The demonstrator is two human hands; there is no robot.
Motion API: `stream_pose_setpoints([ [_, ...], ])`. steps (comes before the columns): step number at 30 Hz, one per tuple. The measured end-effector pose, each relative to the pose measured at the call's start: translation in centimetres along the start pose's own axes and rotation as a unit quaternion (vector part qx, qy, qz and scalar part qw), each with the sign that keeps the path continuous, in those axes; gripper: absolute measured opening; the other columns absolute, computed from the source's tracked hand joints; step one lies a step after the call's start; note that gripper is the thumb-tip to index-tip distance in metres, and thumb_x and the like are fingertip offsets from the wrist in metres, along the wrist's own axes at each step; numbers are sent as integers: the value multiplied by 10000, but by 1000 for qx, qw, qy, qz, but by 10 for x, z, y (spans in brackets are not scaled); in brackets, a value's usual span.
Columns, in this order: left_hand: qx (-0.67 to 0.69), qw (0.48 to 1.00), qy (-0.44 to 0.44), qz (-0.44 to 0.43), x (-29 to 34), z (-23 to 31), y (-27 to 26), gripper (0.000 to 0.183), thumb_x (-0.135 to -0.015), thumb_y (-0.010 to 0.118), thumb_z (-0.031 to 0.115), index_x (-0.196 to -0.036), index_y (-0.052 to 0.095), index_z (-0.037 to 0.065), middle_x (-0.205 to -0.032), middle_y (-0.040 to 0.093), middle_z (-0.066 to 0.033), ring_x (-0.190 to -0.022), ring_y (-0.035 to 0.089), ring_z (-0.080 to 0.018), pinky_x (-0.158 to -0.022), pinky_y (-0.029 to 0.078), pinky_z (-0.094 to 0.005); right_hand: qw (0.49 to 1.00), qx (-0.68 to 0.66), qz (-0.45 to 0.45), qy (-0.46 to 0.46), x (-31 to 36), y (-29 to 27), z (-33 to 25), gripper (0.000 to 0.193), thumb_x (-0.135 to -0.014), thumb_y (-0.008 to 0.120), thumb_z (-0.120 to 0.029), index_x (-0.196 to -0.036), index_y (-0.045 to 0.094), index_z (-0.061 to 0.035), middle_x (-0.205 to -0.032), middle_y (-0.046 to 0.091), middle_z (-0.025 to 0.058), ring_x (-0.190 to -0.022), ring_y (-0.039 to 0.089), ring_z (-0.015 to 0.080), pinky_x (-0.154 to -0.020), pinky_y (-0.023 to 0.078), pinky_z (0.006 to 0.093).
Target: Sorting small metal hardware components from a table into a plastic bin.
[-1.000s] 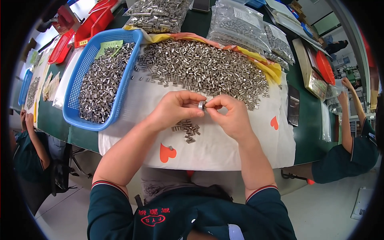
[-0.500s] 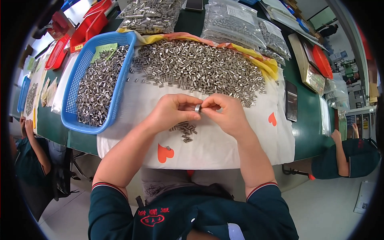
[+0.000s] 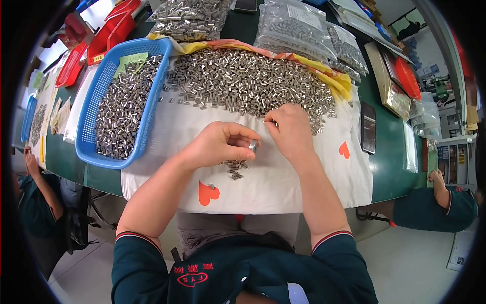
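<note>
My left hand [image 3: 215,144] is closed around a short, shiny metal ring [image 3: 253,146], held between thumb and fingers above the white cloth [image 3: 273,187]. My right hand [image 3: 292,129] is pinched at the near edge of a wide heap of small metal cylinders [image 3: 248,83]. A bright bit of metal, apparently one such cylinder [image 3: 265,121], shows at its fingertips. Below my left hand lies a small group of cylinders [image 3: 236,168], partly hidden by that hand. A single cylinder [image 3: 211,186] rests on a red heart printed on the cloth.
A blue basket [image 3: 114,163] of cylinders stands at the left. Clear bags of metal parts [image 3: 296,30] sit behind the heap, beyond a yellow-orange cloth edge [image 3: 344,90]. A dark phone [image 3: 368,127] lies at the right. Other people work at both sides.
My right hand has moved away from the ring, up and to the right toward the heap. My left hand still holds the ring, nearly in place.
</note>
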State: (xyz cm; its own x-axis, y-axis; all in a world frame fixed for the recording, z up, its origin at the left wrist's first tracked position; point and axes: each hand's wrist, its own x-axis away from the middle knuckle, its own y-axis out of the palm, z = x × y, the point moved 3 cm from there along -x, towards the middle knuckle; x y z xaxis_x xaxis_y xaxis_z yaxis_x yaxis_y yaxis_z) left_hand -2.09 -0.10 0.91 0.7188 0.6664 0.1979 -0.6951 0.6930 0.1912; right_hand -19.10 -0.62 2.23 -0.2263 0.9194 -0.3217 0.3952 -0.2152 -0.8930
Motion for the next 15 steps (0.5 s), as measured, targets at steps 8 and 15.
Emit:
stream_pose_setpoints([
  [8, 68, 990, 41, 117, -3, -2, -7, 351, -748, 657, 27, -1079, 544, -6, -869, 596, -20, -778, 555, -56, -673, 458, -188, 982, -178, -45, 45, 4, -12, -13, 64, -696, 626, -80, -752, 614, -51, -742, 575, 56, -720, 553, 193, -660, 434, 314],
  [15, 59, 990, 48, 117, -5, -7, -10, 349, -750, 655, 30, -1077, 541, -17, -873, 601, -29, -775, 558, -61, -674, 457, -190, 919, -384, -56, 71, 8, -13, -22, 82, -711, 620, -38, -793, 614, -29, -771, 611, 44, -710, 590, 137, -619, 465, 254],
])
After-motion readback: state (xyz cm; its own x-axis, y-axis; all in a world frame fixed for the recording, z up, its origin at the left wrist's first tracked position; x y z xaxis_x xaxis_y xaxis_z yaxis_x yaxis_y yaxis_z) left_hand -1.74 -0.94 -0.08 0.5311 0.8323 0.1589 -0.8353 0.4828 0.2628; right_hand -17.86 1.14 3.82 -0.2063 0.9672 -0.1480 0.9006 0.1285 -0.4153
